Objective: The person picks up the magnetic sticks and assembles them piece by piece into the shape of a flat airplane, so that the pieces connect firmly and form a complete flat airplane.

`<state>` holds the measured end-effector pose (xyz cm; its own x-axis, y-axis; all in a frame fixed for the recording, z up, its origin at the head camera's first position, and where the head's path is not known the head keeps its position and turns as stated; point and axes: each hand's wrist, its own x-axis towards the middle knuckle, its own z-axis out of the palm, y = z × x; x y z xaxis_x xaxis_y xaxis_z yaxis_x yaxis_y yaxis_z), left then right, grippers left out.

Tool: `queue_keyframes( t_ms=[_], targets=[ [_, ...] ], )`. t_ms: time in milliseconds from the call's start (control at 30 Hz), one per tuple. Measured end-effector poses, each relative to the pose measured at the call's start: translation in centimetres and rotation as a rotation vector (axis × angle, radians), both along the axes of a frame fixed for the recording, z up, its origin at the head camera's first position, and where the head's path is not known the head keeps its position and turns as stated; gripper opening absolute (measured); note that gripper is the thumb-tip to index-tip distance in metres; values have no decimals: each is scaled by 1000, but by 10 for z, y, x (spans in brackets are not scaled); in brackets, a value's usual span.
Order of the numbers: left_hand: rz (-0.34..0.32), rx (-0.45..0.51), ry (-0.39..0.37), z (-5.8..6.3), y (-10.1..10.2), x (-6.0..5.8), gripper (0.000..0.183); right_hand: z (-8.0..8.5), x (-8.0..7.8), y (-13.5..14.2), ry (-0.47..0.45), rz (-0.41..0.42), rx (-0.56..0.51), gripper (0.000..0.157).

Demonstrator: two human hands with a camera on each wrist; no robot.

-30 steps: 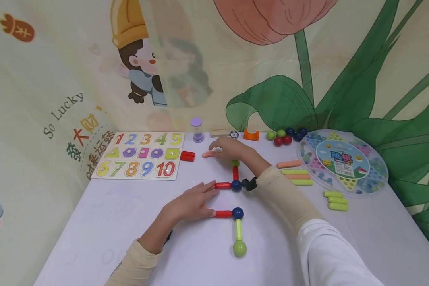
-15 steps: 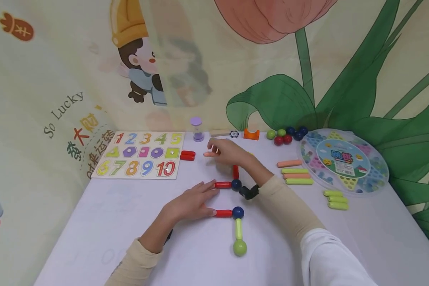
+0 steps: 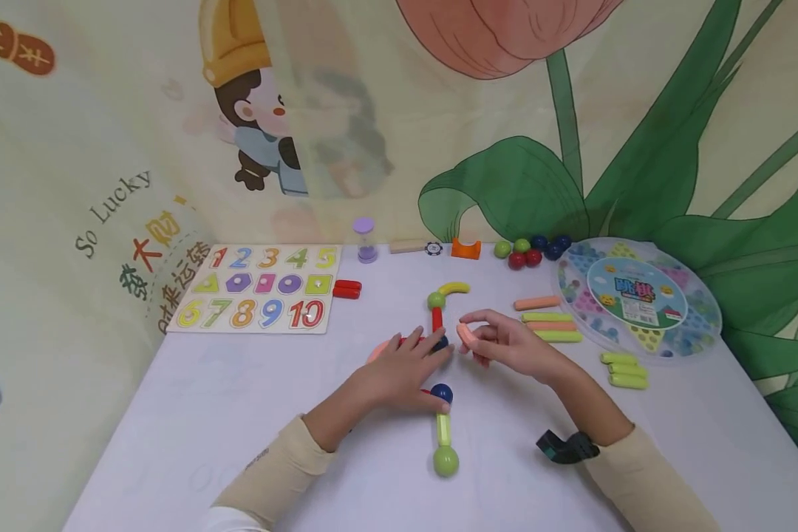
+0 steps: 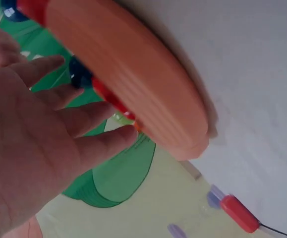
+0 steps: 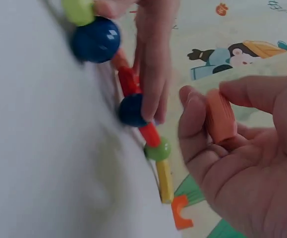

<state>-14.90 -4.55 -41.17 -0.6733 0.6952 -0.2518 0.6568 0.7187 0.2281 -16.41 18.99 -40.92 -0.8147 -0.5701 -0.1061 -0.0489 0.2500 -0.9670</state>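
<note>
My right hand (image 3: pixel 515 347) pinches a short salmon stick (image 5: pixel 220 116) between thumb and fingers, held off the table just right of a chain of balls and sticks. My left hand (image 3: pixel 399 377) lies over the chain with fingers spread, fingertips at the upper blue ball (image 3: pixel 442 343) and thumb at the lower blue ball (image 3: pixel 442 392). A red stick (image 3: pixel 437 319) leads to a green ball (image 3: pixel 436 300) and a curved yellow stick (image 3: pixel 454 287). Nearer, a light green stick (image 3: pixel 444 430) ends in another green ball (image 3: pixel 446 461). Beneath the left hand, a curved salmon stick (image 4: pixel 128 69) is partly hidden.
At the right lie loose salmon and green sticks (image 3: pixel 558 337), shorter green sticks (image 3: pixel 628 381) and a round game board (image 3: pixel 572 295). Along the back stand several coloured balls (image 3: pixel 516 259), an orange arch (image 3: pixel 466 250) and a sand timer (image 3: pixel 366 240). A number board (image 3: pixel 186 325) is at left.
My right hand has come back from the far middle toward the right front, carrying the salmon stick. My left hand has slid right, from the red sticks to the blue balls.
</note>
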Motion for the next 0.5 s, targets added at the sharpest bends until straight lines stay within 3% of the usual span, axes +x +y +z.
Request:
queue_keyframes(
  t_ms=[167,500],
  targets=[
    [42,-54,-8,2,2,-8,90,-10,23,9,7,95,88,31],
    [149,-25,-117,10,-12,-34,94,-28,39,-4,105,84,280,24]
  ],
)
